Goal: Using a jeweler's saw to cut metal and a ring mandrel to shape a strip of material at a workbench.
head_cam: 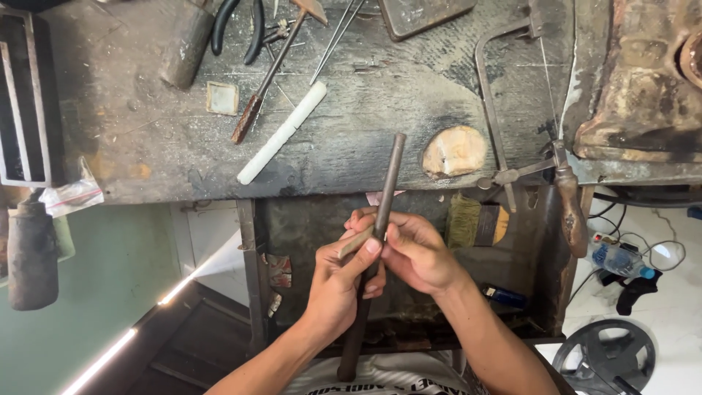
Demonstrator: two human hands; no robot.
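Note:
A long dark metal rod (pixel 389 175) runs from my lap up to the workbench edge, tilted slightly right at the top. My left hand (pixel 340 281) wraps around its middle, thumb pressing a small pale strip (pixel 355 241) against the rod. From the other side my right hand (pixel 417 252) closes on the rod, its fingertips meeting the left thumb at the strip. The lower end of the rod (pixel 349 362) sticks out below my hands.
The worn wooden workbench (pixel 351 139) carries a white stick (pixel 281 133), a small hammer (pixel 274 69), pliers (pixel 238 29), a square pale tile (pixel 221 98) and a jeweller's saw (pixel 512 95) with wooden handle (pixel 570 208). A brush (pixel 475 223) hangs under the bench.

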